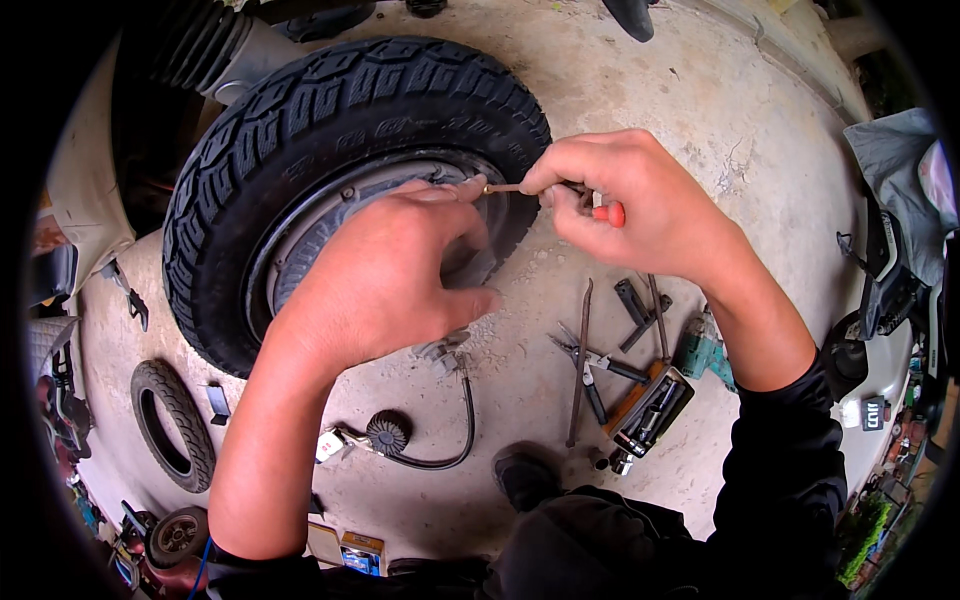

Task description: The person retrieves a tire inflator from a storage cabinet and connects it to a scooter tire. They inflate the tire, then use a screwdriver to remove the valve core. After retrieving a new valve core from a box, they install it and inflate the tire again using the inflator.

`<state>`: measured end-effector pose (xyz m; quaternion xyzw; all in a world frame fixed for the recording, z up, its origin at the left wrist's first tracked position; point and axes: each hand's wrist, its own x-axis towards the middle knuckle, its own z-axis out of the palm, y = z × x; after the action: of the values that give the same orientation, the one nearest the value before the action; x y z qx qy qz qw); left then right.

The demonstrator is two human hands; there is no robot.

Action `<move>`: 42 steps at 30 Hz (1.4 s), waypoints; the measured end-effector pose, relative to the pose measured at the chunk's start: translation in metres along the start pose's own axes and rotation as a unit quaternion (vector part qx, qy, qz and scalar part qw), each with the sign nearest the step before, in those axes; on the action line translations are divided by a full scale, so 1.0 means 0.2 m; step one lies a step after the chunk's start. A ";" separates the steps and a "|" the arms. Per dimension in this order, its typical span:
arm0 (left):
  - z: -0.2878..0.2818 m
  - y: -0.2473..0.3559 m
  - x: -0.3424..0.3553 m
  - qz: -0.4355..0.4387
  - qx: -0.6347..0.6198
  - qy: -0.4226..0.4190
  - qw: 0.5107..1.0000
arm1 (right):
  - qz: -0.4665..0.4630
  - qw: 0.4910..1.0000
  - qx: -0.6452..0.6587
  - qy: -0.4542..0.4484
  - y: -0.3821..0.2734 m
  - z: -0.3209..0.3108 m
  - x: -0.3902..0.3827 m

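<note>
A big knobby black tyre on a grey wheel rim stands in front of me, tilted. My left hand reaches across the rim with fingers stretched and thumb spread away from them. Its fingertips meet a small brass-coloured tip at the end of a thin reddish rod. My right hand, beside the tyre's right edge, is closed in a pinch on that rod. A red end sticks out under its fingers; whether it belongs to the same tool is hidden. The left hand covers part of the rim.
On the concrete floor lie pliers, a long metal bar, a socket box and a teal power tool. A black hose with a round gauge curves nearer me. A smaller tyre lies left.
</note>
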<state>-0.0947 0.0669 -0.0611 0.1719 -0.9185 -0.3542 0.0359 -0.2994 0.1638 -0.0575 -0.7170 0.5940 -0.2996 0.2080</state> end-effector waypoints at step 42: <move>-0.02 0.01 0.00 -0.049 -0.003 -0.045 0.998 | -0.139 0.861 -0.444 -0.205 -0.16 -0.04 0.12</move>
<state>-0.0948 0.0653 -0.0573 0.2006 -0.9086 -0.3656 -0.0229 -0.2789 0.1473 -0.0269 -0.8540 0.5019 0.1237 -0.0590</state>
